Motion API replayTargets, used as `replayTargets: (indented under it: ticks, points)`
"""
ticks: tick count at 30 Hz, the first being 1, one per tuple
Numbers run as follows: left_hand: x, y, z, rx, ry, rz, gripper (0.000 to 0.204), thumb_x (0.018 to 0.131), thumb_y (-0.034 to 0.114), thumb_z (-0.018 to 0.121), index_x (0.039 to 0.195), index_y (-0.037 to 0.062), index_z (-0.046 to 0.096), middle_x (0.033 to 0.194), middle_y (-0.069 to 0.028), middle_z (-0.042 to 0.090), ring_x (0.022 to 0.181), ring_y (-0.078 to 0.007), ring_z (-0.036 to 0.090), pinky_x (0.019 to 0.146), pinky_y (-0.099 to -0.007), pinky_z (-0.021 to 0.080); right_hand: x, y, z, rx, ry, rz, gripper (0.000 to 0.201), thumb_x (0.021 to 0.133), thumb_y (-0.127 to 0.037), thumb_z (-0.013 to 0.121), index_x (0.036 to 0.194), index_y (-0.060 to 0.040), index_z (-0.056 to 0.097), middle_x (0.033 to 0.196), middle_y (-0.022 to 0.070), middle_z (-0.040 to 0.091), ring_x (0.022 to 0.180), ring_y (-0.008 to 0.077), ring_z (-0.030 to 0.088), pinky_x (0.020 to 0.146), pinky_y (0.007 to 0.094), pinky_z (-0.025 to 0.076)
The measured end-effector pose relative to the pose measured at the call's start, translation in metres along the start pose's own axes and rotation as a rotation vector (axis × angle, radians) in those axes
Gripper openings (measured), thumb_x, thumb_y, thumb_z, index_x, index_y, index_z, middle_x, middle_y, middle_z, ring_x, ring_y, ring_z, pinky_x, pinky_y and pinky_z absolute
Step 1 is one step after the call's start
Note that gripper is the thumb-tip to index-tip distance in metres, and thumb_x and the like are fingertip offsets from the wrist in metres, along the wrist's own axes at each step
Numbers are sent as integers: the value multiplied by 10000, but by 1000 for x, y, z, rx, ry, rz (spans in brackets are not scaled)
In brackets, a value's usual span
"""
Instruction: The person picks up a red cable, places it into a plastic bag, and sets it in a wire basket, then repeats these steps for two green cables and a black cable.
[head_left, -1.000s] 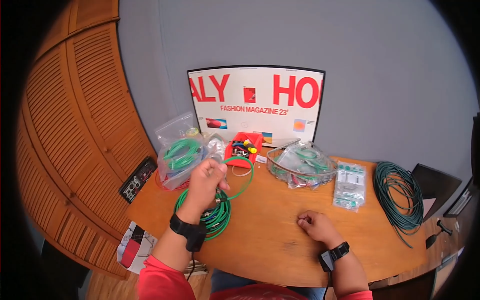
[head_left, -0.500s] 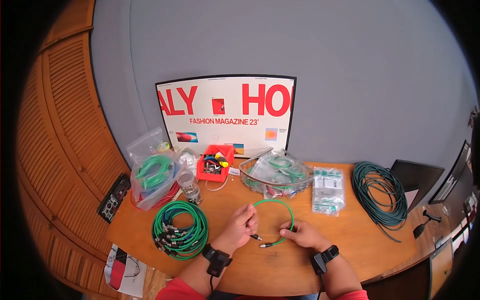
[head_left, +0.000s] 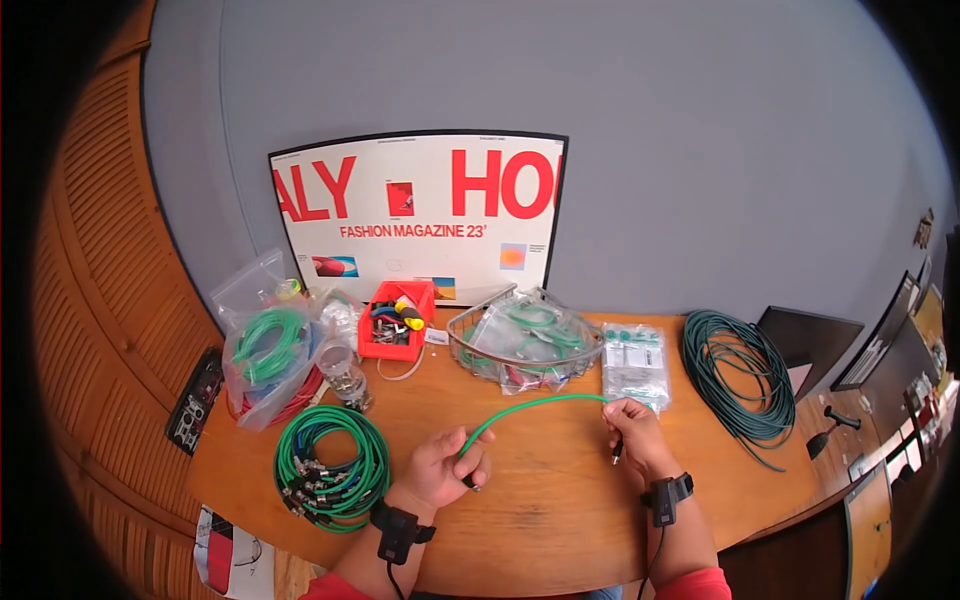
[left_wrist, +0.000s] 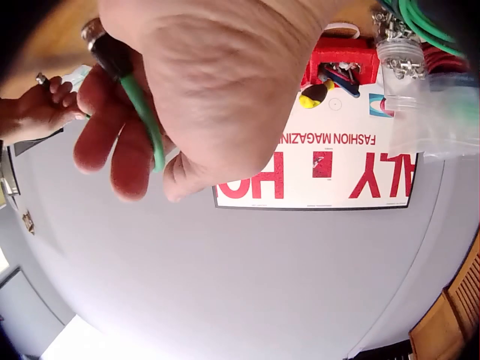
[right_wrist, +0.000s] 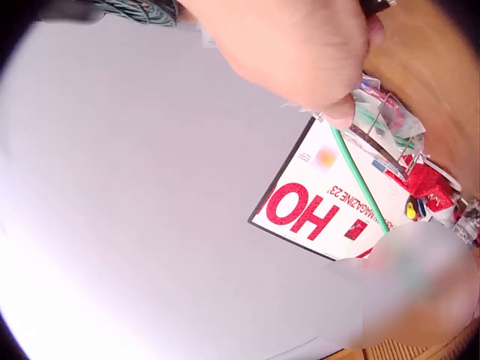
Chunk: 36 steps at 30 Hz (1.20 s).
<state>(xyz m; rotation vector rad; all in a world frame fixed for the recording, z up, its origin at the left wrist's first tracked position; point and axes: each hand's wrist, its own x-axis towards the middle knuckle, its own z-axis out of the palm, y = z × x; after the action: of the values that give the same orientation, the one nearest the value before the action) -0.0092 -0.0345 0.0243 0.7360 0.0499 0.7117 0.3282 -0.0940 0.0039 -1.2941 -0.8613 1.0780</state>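
Observation:
A short green cable (head_left: 545, 399) arches between my two hands over the table. One end is gripped by my left hand (head_left: 438, 472), its dark connector (left_wrist: 105, 49) poking out beside the fingers in the left wrist view. At the other end, thumb and fingers of my right hand (head_left: 642, 437) pinch the cable, and a black connector with a metal tip (head_left: 616, 456) hangs below them. In the right wrist view the cable (right_wrist: 358, 176) runs taut away from the fingertips. Left of my left hand lies a coiled bundle of green cables (head_left: 367, 447) with many metal connectors.
Behind the hands stand a red bin (head_left: 388, 351) of tools, a clear jar (head_left: 345, 380), a bag (head_left: 268, 345) of green cable and a wire basket (head_left: 458, 350) of bagged parts. Flat packets (head_left: 635, 365) and a dark green cable coil (head_left: 698, 365) lie right. A monitor (head_left: 420, 195) stands behind.
My left hand brought the green cable from above the bundle to the table's middle. My right hand, earlier resting on the table, now holds its other end, and the hands have spread apart.

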Motion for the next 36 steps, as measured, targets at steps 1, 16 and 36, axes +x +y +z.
replayTargets:
  ticks: [1, 16, 36]
  points:
    - [-1, 2, 2, 47, -26, -28, 430, 1027, 405, 509, 1196, 29, 632, 637, 22, 501, 693, -193, 567, 670, -336, 439, -1, -2, -1, 0, 14, 0, 159, 980, -177, 661, 870, -68, 628, 694, -17, 555, 547, 77, 506, 502, 220, 415]
    - [11, -6, 0, 617, 455, 380, 401, 1064, 296, 512, 1339, 7, 548, 900, -81, 697, 768, -178, 659, 757, -324, 540, -88, -38, 85, -869, -1088, -182, 312, 983, -268, 632, 1223, -70, 661, 1133, 165, 701, 1005, 355, 665, 868, 401, 518]
    - [7, -38, 20, 139, 2, -190, 511, 1057, 401, 472, 1294, -41, 571, 654, 26, 425, 582, -127, 457, 625, -287, 418, -55, -31, 62, -779, -113, -613, 203, 959, -248, 663, 965, -51, 714, 860, 140, 690, 786, 325, 675, 675, 396, 530]
